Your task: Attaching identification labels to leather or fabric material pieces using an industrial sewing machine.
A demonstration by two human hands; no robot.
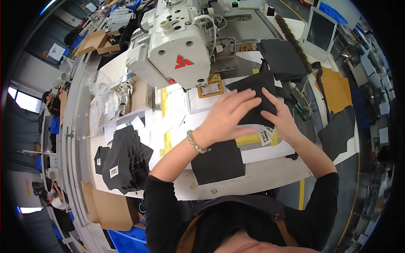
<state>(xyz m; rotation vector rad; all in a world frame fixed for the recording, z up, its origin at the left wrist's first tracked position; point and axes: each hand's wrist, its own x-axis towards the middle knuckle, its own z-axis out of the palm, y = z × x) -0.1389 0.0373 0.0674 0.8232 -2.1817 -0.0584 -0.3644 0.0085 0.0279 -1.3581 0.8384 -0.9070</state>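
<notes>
My left hand (230,114) is open, fingers spread, over the left part of a black fabric piece (259,78). My right hand (278,114) is on that piece's right side, thumb and index finger apart. Small white printed labels (265,138) show below the piece. Behind it, a tan frame (210,95) sits under the head of a white sewing machine (181,42). Another black piece (215,166) lies near the front edge of the white work surface (171,189), and a stack of black pieces with labels (126,156) is at the left.
A cardboard tray (143,90) and crumpled plastic (105,101) stand at left; an open box (112,211) is below. Folded black fabric (282,59), green-handled snips (299,109), a screen (320,29) and yellow sheets (335,90) are at right. Other people (54,103) work far left.
</notes>
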